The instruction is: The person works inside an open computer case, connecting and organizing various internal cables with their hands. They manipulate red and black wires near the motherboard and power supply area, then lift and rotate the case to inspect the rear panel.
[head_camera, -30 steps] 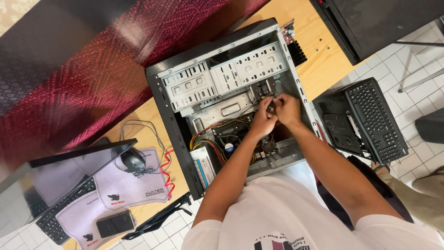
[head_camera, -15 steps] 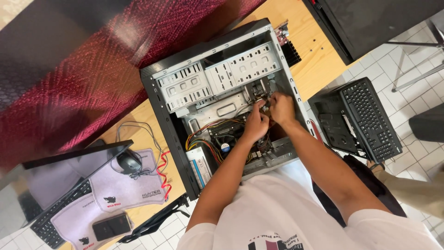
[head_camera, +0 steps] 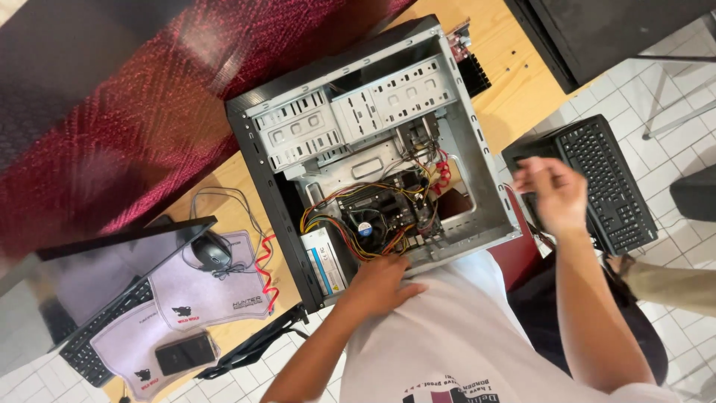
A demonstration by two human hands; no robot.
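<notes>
Here the open computer case [head_camera: 365,160] lies on its side on the desk [head_camera: 514,97], exposing the cables for access. The left hand [head_camera: 380,282] rests flat on the case's near edge, steadying it. The right hand [head_camera: 556,192] hangs blurred right of the case, loosely open, holding nothing.

Your right hand [head_camera: 552,192] is blurred, so its fingers can't be made out, and it covers part of the black keyboard [head_camera: 608,183]. Your left hand [head_camera: 380,283] hides the computer case's [head_camera: 477,172] near edge. The second keyboard [head_camera: 101,336], near left, is cut off by the picture's edge.
</notes>
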